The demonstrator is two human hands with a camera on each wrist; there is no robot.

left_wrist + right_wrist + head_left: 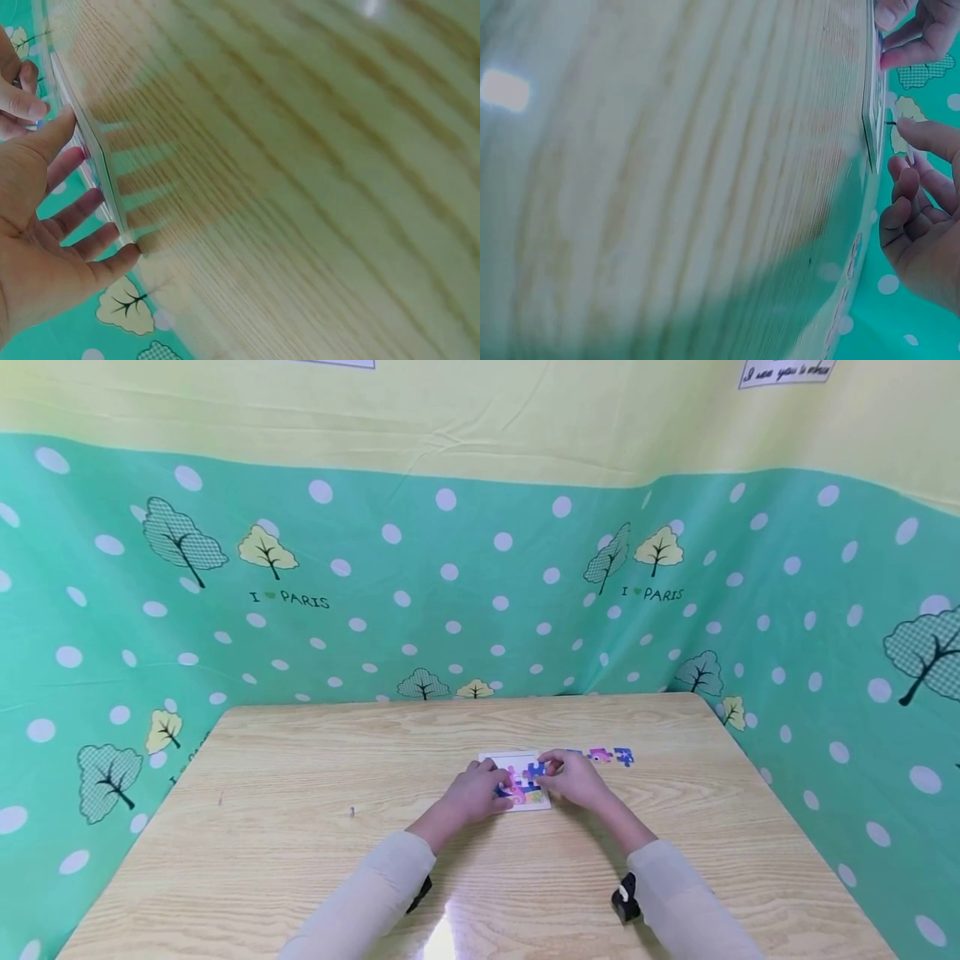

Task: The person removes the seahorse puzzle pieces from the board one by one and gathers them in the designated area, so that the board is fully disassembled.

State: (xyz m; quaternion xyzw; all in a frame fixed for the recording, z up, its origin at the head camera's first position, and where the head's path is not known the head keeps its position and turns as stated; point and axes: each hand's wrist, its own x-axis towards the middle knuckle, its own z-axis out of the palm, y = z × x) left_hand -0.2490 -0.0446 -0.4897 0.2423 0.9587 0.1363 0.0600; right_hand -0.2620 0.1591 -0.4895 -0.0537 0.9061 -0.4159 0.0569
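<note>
A jigsaw puzzle board [534,807] with a white border lies flat on the table, its picture in pink, blue and yellow partly covered by my hands. My left hand [472,792] rests on its left side; in the left wrist view the fingers [79,214] spread along the board's edge. Over the upper right part, my right hand [577,782] pinches a blue puzzle piece [535,770] between thumb and fingers. The right wrist view shows this piece [910,156] edge-on, close above the board [869,112]. Whether it touches the board is unclear.
Beyond my right hand lie loose puzzle pieces: a pink one [599,756], a blue one [624,757] and one partly hidden. A tiny object [352,812] sits on the wooden table [300,860] at left. Green dotted cloth [450,635] hangs behind and beside the table.
</note>
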